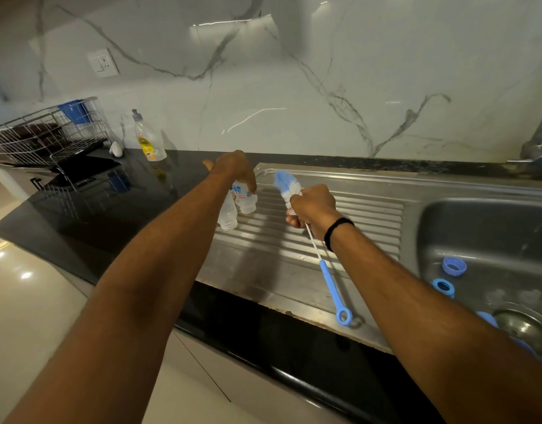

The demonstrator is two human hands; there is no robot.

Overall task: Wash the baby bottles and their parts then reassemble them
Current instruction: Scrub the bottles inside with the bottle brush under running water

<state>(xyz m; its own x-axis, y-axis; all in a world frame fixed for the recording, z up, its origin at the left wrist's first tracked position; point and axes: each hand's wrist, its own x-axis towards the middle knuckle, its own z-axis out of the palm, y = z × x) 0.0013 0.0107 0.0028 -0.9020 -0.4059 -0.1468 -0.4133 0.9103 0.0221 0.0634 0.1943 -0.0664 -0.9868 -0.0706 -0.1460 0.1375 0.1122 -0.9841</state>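
two clear bottles [246, 198], one bottle brush [330, 281], two blue rings [454, 266], one soap bottle [148, 142], one dish rack [46, 139], one tap [538, 142]

The ribbed steel drainboard [278, 264] is gleaming dully; the black counter [110, 209] is shining glossy; bottles [246, 201] and brush [330, 281] are looking plastic.

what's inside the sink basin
In the sink basin: one blue ring, a second blue ring, a blue part beside the drain. The right forearm hides the near corner.
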